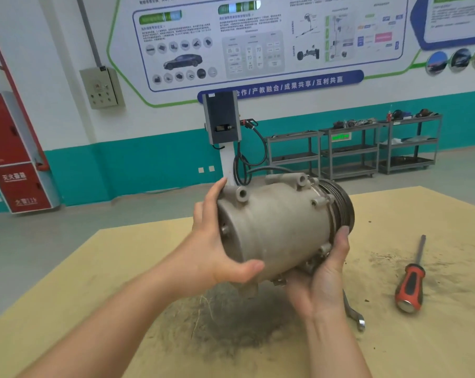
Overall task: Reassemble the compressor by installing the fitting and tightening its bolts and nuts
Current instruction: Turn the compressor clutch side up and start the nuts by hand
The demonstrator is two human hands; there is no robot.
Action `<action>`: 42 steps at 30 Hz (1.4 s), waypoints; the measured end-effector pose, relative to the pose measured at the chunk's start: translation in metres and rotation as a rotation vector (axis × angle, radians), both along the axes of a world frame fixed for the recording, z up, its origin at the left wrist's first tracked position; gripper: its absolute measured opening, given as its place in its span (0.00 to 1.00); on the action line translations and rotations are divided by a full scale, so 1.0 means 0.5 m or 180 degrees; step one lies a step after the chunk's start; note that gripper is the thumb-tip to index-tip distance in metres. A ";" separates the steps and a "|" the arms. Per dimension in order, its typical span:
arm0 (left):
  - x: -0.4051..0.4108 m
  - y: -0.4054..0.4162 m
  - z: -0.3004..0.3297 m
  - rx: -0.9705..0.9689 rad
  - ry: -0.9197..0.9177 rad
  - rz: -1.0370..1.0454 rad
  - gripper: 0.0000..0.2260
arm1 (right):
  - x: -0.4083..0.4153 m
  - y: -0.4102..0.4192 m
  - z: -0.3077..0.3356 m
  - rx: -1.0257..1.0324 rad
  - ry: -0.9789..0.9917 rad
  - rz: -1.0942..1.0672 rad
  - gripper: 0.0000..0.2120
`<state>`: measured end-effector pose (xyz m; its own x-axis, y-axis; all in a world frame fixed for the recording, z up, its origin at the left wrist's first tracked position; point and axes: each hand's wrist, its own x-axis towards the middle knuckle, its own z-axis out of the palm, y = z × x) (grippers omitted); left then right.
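At the centre of the frame the compressor, a dusty grey metal cylinder, is held up off the yellow-brown table, lying on its side with the dark grooved pulley toward the right. The left hand cups the closed rear end, fingers spread behind it and the thumb curled along the lower front of the body. The right hand supports the pulley end from below, fingers wrapped up round the housing rim. Beneath the compressor the table bears a dark grimy patch. At lower right a wrench lies partly hidden behind the right wrist, and farther right lies a red-and-black-handled screwdriver, well apart from both hands.
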<state>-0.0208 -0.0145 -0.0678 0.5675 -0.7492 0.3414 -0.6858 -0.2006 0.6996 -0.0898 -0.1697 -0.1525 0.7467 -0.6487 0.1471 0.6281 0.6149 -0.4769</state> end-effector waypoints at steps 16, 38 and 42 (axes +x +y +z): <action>0.108 0.042 -0.239 0.0602 -0.0329 0.0251 0.54 | 0.018 -0.014 -0.011 -0.1762 0.0838 -0.0552 0.34; 0.072 0.089 -0.146 -0.0803 0.0377 0.0401 0.36 | 0.036 0.041 0.014 -0.3490 0.1428 0.0043 0.39; 0.079 0.059 -0.132 -0.0770 0.0151 0.0267 0.40 | 0.023 -0.002 0.030 -0.3709 0.1606 -0.0022 0.52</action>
<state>0.0187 0.0148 -0.1337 0.6438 -0.5988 0.4764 -0.6390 -0.0783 0.7652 -0.0783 -0.1706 -0.1373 0.8831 -0.3310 0.3325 0.2213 -0.3310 -0.9173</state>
